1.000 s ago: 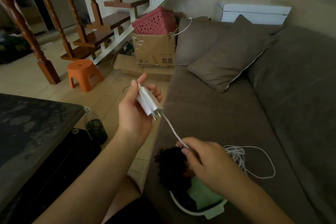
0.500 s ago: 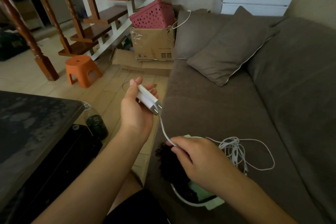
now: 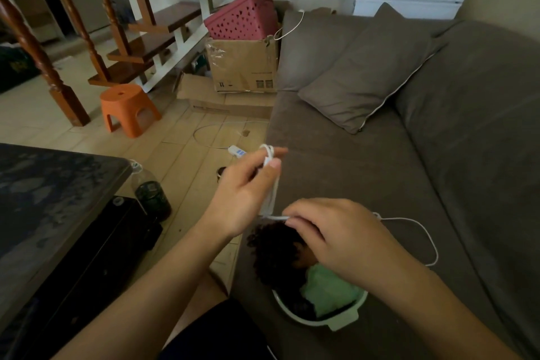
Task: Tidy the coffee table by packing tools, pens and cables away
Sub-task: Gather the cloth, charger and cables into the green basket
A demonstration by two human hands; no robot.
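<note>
My left hand [image 3: 245, 196] grips a white charger plug [image 3: 270, 193], with turns of its white cable looped over the fingertips. My right hand [image 3: 336, 237] pinches the same white cable [image 3: 420, 228] just below the plug, above a pale green basin [image 3: 318, 320]. The rest of the cable trails in one loop across the brown sofa seat to the right. The basin sits on the sofa's front edge and holds a green cloth and something dark and frizzy. The dark coffee table [image 3: 52, 199] fills the left.
A second white adapter with cable [image 3: 235, 150] lies on the tiled floor, near a dark bottle [image 3: 152, 196] beside the table. Further back stand an orange stool [image 3: 127, 108], a cardboard box [image 3: 242, 64] with a pink basket, and wooden stairs. A cushion [image 3: 368, 67] leans on the sofa.
My left hand has turned the plug downward and cable is now wound round its fingers. My right hand has moved up close under it, and the loose cable pile on the sofa has shrunk.
</note>
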